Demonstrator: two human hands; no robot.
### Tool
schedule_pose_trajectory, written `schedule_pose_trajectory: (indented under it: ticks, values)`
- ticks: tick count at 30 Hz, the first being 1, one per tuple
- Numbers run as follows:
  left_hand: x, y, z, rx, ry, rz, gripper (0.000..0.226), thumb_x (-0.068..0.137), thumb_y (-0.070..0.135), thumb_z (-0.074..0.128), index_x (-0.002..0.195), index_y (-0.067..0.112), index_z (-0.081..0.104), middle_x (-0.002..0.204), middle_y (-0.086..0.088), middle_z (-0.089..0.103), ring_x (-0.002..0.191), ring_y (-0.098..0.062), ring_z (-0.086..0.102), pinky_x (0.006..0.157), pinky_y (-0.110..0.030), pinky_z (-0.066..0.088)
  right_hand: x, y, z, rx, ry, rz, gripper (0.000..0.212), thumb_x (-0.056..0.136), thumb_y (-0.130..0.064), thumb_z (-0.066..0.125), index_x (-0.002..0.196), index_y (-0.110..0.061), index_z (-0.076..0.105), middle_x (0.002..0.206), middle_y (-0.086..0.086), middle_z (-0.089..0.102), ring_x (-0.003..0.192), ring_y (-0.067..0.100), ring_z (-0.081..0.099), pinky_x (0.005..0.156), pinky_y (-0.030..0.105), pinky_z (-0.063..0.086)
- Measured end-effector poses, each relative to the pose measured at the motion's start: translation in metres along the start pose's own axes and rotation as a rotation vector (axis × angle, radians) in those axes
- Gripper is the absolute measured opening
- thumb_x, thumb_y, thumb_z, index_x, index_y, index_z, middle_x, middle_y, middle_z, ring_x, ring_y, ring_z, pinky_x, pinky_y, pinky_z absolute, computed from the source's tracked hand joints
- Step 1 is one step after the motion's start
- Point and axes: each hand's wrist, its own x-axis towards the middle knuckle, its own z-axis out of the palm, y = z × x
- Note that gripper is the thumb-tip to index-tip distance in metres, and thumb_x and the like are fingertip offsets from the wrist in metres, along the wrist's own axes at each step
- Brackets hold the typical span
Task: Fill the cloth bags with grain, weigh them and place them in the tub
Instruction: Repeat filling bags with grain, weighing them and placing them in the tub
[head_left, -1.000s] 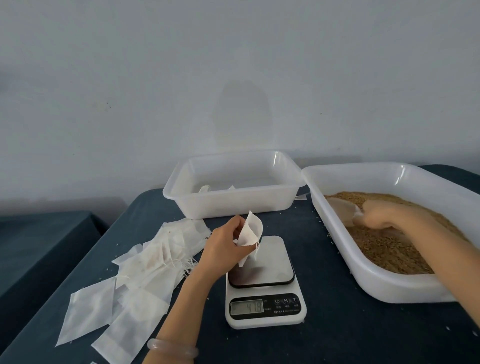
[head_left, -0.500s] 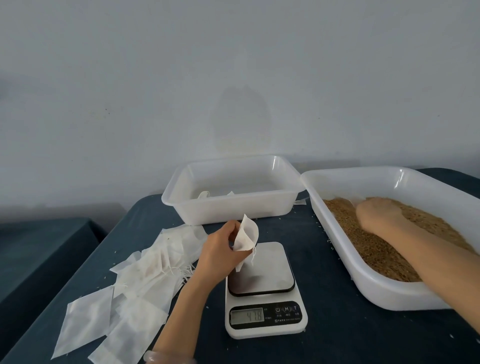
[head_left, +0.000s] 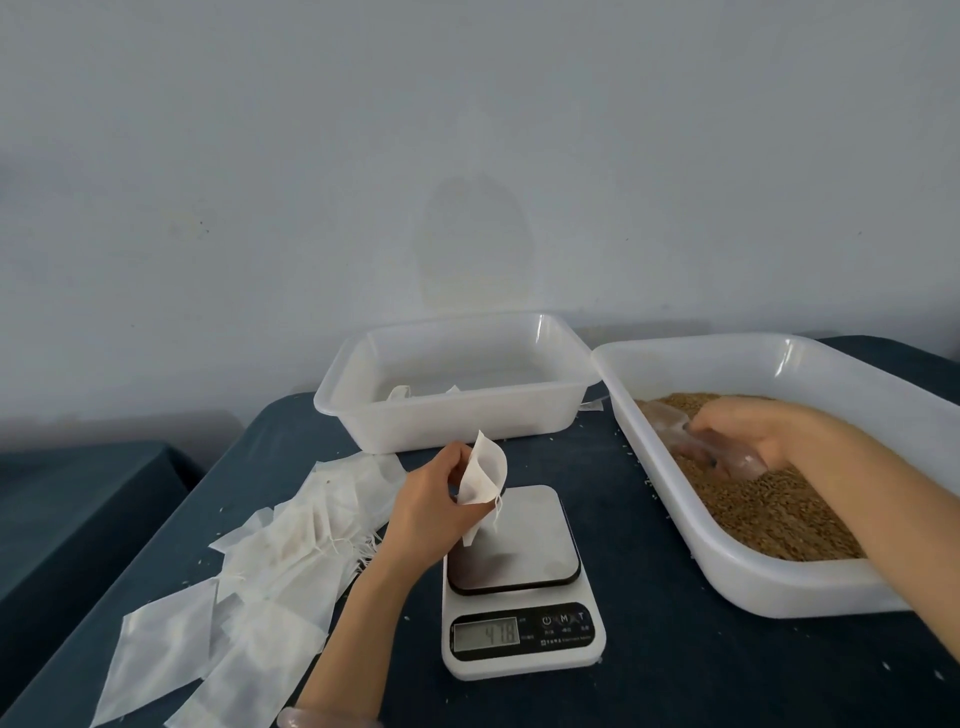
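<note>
Your left hand (head_left: 434, 501) pinched a small white cloth bag (head_left: 485, 475) at its rim, thumb and fingers curled on the fabric. It held the mouth gaping upward over the back left corner of the kitchen scale (head_left: 519, 597). The bag was thin and limp, with loose threads trailing at its lower edge. Whether its tip touched the steel platform could not be told. Your right hand (head_left: 748, 431) was down in the big white tray (head_left: 769, 592), fingers wrapped round a translucent scoop (head_left: 691, 441) that lay partly sunk in the brown grain (head_left: 769, 514).

The scale's display showed the digits 478. Behind it stood the clear plastic tub (head_left: 452, 423), its right rim close against the tray's back corner, with a couple of white bags (head_left: 400, 392) lying low inside at the left. Between the scale and the tray ran an open strip of desk (head_left: 660, 649), sprinkled with stray grains. To your left, a loose heap of flat empty bags (head_left: 270, 551) spread toward the desk's left edge, just beside your forearm. A pale bangle (head_left: 322, 719) sat on your left wrist.

The desk wore a dark blue cloth. A second dark-covered surface (head_left: 78, 499) stood lower off to the left, and a plain pale grey wall (head_left: 467, 156) closed the back.
</note>
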Motion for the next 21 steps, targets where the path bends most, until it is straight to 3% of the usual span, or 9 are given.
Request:
schedule_pose_trajectory:
  ticks: [5,8,11,16,21]
  values:
    - [0.000,-0.001,0.000,-0.002,0.006,0.006,0.034,0.075,0.038,0.074,0.084,0.057,0.048,0.082,0.029,0.062,0.071,0.003,0.059,0.056,-0.014,0.045,0.006,0.002,-0.007,0.132,-0.017,-0.068,0.027,0.095,-0.028,0.060,0.108,-0.005,0.064,0.072,0.005,0.062,0.046,0.012,0.054,0.038,0.023,0.043]
    - [0.000,-0.001,-0.001,-0.021,0.013,-0.013,0.029,0.078,0.037,0.073,0.082,0.051,0.048,0.079,0.027,0.062,0.068,0.002,0.058,0.055,-0.013,0.043,0.007,0.000,-0.007,0.064,0.072,-0.099,0.034,0.090,-0.039,0.066,0.099,-0.007,0.063,0.075,0.005,0.065,0.065,0.014,0.061,0.062,0.029,0.056]
    - [0.000,0.000,0.000,-0.051,0.009,-0.048,0.022,0.074,0.048,0.067,0.089,0.040,0.053,0.081,0.024,0.064,0.071,-0.002,0.061,0.061,-0.023,0.050,0.001,-0.002,-0.006,-0.032,0.207,-0.197,0.033,0.091,-0.035,0.064,0.096,-0.003,0.068,0.063,0.003,0.066,0.055,0.015,0.056,0.048,0.026,0.045]
    - [-0.001,0.000,-0.001,-0.070,0.003,-0.078,0.036,0.067,0.059,0.060,0.095,0.037,0.057,0.084,0.022,0.067,0.078,-0.004,0.065,0.071,-0.032,0.057,-0.014,-0.009,0.001,-0.264,0.306,-0.441,0.026,0.095,-0.037,0.056,0.088,-0.017,0.070,0.084,0.005,0.067,0.069,0.024,0.057,0.059,0.031,0.040]
    - [-0.001,0.001,-0.002,-0.047,0.016,-0.101,0.037,0.065,0.061,0.057,0.090,0.034,0.057,0.082,0.021,0.067,0.078,-0.006,0.065,0.072,-0.037,0.057,-0.026,-0.015,0.010,-0.279,0.227,-0.663,0.018,0.093,-0.040,0.059,0.101,-0.024,0.060,0.080,-0.008,0.074,0.062,0.010,0.057,0.059,0.028,0.039]
